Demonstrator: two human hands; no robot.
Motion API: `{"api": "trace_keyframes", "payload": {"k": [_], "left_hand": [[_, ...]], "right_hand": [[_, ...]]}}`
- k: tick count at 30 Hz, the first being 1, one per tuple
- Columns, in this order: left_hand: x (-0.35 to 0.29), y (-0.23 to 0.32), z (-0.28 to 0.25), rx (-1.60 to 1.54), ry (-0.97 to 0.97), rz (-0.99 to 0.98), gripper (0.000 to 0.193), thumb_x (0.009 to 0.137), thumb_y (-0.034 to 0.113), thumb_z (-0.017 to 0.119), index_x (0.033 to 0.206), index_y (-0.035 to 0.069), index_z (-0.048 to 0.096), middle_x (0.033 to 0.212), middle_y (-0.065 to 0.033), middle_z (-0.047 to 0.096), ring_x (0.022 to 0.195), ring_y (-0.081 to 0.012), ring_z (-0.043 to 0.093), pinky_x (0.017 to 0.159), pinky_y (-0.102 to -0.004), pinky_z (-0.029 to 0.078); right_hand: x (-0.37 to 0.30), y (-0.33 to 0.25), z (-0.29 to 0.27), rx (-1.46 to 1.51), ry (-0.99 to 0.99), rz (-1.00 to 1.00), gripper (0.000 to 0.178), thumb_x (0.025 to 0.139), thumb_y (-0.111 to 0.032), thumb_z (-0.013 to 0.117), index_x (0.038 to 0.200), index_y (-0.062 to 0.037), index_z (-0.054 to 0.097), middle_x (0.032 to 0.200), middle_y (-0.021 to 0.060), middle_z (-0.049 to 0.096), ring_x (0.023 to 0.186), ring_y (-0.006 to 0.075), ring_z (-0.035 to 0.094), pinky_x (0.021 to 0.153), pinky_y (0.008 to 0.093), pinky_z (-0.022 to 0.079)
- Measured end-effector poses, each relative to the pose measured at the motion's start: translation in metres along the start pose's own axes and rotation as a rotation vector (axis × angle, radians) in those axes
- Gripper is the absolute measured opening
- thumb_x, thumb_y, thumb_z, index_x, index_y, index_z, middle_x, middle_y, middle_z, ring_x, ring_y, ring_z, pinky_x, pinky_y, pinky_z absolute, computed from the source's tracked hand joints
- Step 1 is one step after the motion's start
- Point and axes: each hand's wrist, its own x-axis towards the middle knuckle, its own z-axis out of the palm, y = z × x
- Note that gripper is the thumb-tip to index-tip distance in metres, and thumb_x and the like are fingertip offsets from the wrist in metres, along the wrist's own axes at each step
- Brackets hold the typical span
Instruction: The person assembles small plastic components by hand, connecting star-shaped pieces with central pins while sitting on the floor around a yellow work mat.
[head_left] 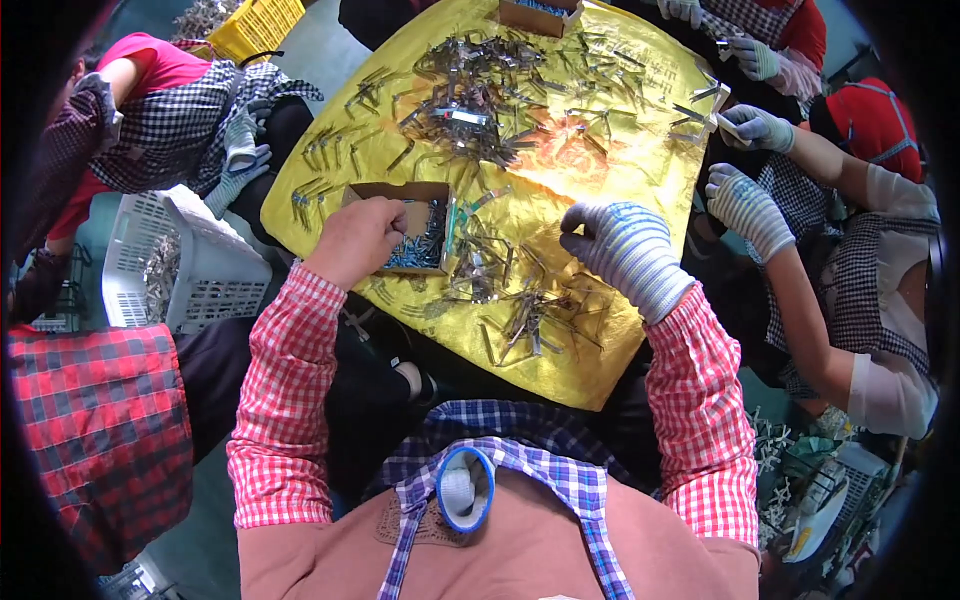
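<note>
My bare left hand [365, 236] is over the left side of a small cardboard box [402, 190], its fingers curled together. Whatever they pinch, if anything, is hidden. Inside the box lie many small blue-grey metal pins [425, 232]. My right hand [628, 248], in a white and blue striped knit glove, hovers over the table's right side. Its fingers are bent and closed toward the thumb, and I cannot make out anything between them. Thin metal strips [478, 268] lie right of the box, and a heap of dark, jointed strips [535, 318] sits below the right hand.
A gold cloth [590, 375] covers the table. A large pile of metal strips [470, 95] spreads across its far half, near another box [540, 15]. Gloved co-workers sit left and right. A white basket [215, 275] and a yellow crate [258, 28] stand at left.
</note>
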Motion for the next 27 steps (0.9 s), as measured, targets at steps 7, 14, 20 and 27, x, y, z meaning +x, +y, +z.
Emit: {"api": "trace_keyframes", "payload": {"k": [7,14,20,27], "left_hand": [[-0.003,0.002,-0.001,-0.014,0.145,0.040,0.009,0.083,0.009,0.062,0.092,0.006,0.062,0.091,-0.0135,0.065,0.088,-0.0351,0.064,0.075,-0.0442,0.050],[-0.003,0.005,-0.013,-0.440,0.210,-0.022,0.013,0.089,0.007,0.062,0.099,-0.001,0.064,0.087,-0.0108,0.069,0.079,-0.0203,0.068,0.072,-0.0312,0.053],[0.002,0.011,-0.014,-1.002,0.060,-0.090,0.013,0.092,0.006,0.065,0.100,-0.004,0.065,0.089,-0.0036,0.066,0.078,-0.0080,0.064,0.069,-0.0201,0.054],[-0.009,0.029,-0.024,-1.178,0.071,-0.063,0.013,0.086,0.001,0.072,0.097,-0.003,0.065,0.088,-0.0058,0.067,0.078,-0.0089,0.065,0.073,-0.0218,0.055]], "right_hand": [[-0.003,0.008,0.001,-0.014,0.086,-0.087,0.021,0.083,-0.027,0.071,0.100,-0.0144,0.072,0.079,0.0104,0.070,0.075,0.0297,0.069,0.068,0.0405,0.053],[-0.002,0.000,-0.018,-0.021,-0.168,0.213,0.048,0.084,-0.056,0.064,0.089,-0.0091,0.075,0.073,0.0143,0.069,0.074,0.0318,0.068,0.071,0.0422,0.053],[0.005,-0.001,-0.018,0.034,-0.236,0.251,0.040,0.086,-0.044,0.059,0.094,-0.0081,0.075,0.088,0.0173,0.071,0.085,0.0322,0.069,0.079,0.0438,0.053],[-0.006,0.000,-0.012,0.407,0.231,0.190,0.038,0.087,-0.044,0.064,0.086,-0.0075,0.073,0.071,0.0121,0.069,0.063,0.0279,0.067,0.064,0.0392,0.051]]}}
